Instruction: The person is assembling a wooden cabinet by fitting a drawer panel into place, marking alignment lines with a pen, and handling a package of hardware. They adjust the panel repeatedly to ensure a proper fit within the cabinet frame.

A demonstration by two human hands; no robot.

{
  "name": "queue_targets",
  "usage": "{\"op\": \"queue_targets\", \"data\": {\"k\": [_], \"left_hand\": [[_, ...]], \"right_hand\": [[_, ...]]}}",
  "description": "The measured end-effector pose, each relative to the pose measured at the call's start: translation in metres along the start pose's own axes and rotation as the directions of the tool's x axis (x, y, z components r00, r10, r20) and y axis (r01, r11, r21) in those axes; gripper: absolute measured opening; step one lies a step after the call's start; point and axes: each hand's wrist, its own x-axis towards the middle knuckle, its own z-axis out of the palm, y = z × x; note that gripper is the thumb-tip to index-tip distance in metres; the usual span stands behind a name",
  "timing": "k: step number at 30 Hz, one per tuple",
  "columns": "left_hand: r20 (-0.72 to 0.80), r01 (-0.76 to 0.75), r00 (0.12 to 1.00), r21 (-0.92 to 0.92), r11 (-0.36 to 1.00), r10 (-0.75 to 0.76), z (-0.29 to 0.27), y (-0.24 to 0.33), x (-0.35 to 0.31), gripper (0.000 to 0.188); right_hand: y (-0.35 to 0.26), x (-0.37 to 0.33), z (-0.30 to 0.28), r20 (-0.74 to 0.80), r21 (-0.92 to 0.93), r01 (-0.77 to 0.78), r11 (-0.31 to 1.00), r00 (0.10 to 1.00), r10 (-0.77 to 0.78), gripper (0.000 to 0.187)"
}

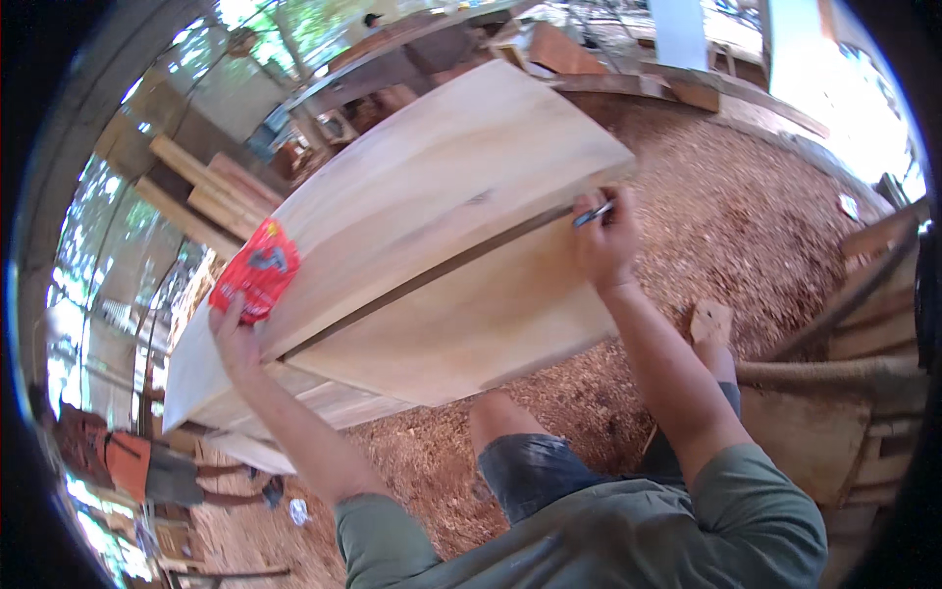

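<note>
Here, the left hand (235,339) gripped a crinkled red plastic packet (257,270) near the left of a broad, pale wooden piece (461,177). The right hand's (610,240) curled fingers held a slim metallic tool (591,214) by its dark gap (432,278); light, steady control seemed best.

Brown wood shavings (726,226) cover the floor (240,538).

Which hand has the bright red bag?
The left hand holds the red plastic bag; the right hand grips a slim, pen-like tool instead.
</note>
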Motion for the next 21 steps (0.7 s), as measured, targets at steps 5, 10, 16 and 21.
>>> {"op": "queue_targets", "data": {"k": [5,10,16,21], "left_hand": [[0.004,0.02,1.0,0.044,0.999,-0.02,-0.008,0.006,0.0,0.038],[0.008,0.013,1.0,0.046,0.999,-0.013,-0.001,0.002,0.003,0.034],[0.003,0.028,1.0,0.045,0.999,-0.029,-0.004,0.001,0.003,0.035],[-0.019,0.03,0.999,0.049,0.998,-0.029,-0.007,0.002,0.002,0.038]], "right_hand": [[0.024,-0.037,-0.022,0.056,-0.152,0.094,0.984,0.995,-0.087,0.042],[0.038,-0.057,-0.042,0.084,-0.084,-0.066,0.994,0.994,0.073,0.047],[0.038,-0.061,-0.046,0.068,-0.084,-0.033,0.996,0.997,0.039,0.041],[0.018,-0.062,-0.054,0.147,-0.114,-0.204,0.972,0.964,0.22,0.034]]}}
